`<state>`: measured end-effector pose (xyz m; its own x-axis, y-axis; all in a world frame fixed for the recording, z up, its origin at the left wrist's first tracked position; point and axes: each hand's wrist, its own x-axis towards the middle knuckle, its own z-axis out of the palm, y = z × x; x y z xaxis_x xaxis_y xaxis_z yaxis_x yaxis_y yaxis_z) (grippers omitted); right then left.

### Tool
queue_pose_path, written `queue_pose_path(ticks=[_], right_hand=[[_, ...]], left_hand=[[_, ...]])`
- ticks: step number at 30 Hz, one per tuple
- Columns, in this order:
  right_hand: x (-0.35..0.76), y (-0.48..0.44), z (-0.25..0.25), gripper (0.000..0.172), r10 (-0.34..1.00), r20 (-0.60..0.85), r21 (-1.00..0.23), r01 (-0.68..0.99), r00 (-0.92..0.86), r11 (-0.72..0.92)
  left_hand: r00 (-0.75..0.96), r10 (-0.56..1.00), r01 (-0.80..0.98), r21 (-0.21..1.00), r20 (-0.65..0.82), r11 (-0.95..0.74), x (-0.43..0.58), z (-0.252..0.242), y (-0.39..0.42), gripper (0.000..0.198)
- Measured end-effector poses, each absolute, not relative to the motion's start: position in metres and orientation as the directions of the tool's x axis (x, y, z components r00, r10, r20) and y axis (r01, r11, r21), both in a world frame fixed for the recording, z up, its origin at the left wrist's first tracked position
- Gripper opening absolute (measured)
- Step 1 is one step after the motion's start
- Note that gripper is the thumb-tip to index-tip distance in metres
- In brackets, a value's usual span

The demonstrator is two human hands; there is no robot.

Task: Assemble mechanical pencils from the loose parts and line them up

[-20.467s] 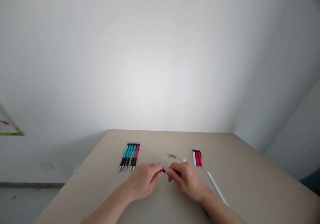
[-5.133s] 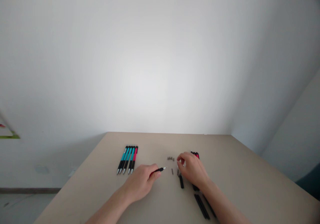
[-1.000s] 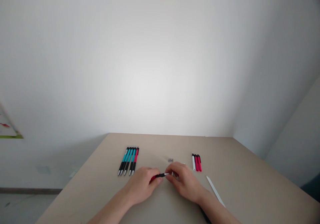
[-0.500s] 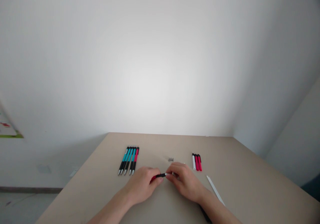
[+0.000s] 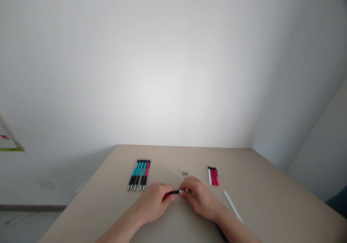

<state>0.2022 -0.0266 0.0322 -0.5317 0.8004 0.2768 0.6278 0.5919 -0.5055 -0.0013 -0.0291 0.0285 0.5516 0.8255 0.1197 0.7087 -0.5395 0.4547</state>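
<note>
My left hand point(image 5: 157, 201) is closed around a red pen with a black grip point(image 5: 174, 192), held roughly level above the table. The grip's end points toward my right hand point(image 5: 196, 194). The thumb and fingers of that hand pinch the pen's pale tip, mostly hidden by the fingertips. Just beyond the hands, several small silver pen tips point(image 5: 184, 173) stand together on the table.
On the left, several teal pens point(image 5: 139, 170) and a red pen point(image 5: 147, 170) lie side by side. A white barrel point(image 5: 209, 176) and two red barrels point(image 5: 214, 177) lie right. A white strip point(image 5: 233, 207) and a partly hidden black item point(image 5: 222, 233) are by my right forearm.
My hands stay in nearly the same place, still on the pen. The grip's end and the right fingertips have shifted slightly, and a thin pale piece shows between them. The view has tilted a little.
</note>
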Motion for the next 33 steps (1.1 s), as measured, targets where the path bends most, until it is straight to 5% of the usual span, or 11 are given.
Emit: queue_pose_path(ticks=[18,26,33], right_hand=[[0.2,-0.024,0.029,0.031,0.764,0.316,-0.46,0.613,-0.563,0.642],[0.22,-0.014,0.03,0.039,0.771,0.508,-0.457,0.64,-0.383,0.618],[0.226,-0.013,0.031,0.04,0.765,0.54,-0.47,0.628,-0.35,0.62]], left_hand=[[0.54,0.825,0.699,0.455,0.169,-0.551,-0.001,0.03,-0.03,0.031],[0.117,0.972,0.668,0.708,0.204,-0.229,-0.014,0.023,-0.008,0.053],[0.118,0.983,0.307,0.936,0.142,-0.172,-0.014,0.014,0.0,0.049]])
